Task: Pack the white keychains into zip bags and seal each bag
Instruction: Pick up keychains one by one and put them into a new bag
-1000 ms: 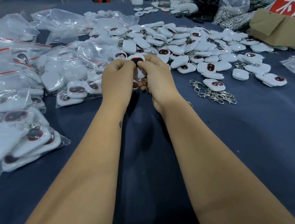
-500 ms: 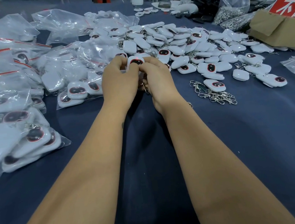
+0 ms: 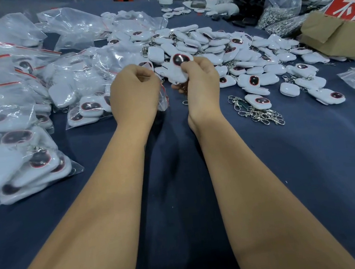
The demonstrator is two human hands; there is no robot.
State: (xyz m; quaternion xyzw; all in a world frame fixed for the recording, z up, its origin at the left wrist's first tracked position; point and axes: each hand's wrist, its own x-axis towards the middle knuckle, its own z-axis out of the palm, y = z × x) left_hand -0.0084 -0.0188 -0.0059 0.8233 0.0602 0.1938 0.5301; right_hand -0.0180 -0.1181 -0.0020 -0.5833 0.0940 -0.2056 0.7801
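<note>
At frame centre, my right hand (image 3: pixel 201 82) pinched a white plastic keychain (image 3: pixel 178 69) while my left hand (image 3: pixel 133 95) gripped a clear zip bag (image 3: pixel 163 98), apparently ready for loading.

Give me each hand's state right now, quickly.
Left hand: closed, pinching a small clear plastic zip bag.
Right hand: closed, holding a white plastic keychain with a dark oval.

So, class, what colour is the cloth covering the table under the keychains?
Dark navy blue table cloth, plain with no pattern, clearest in the head view.
</note>
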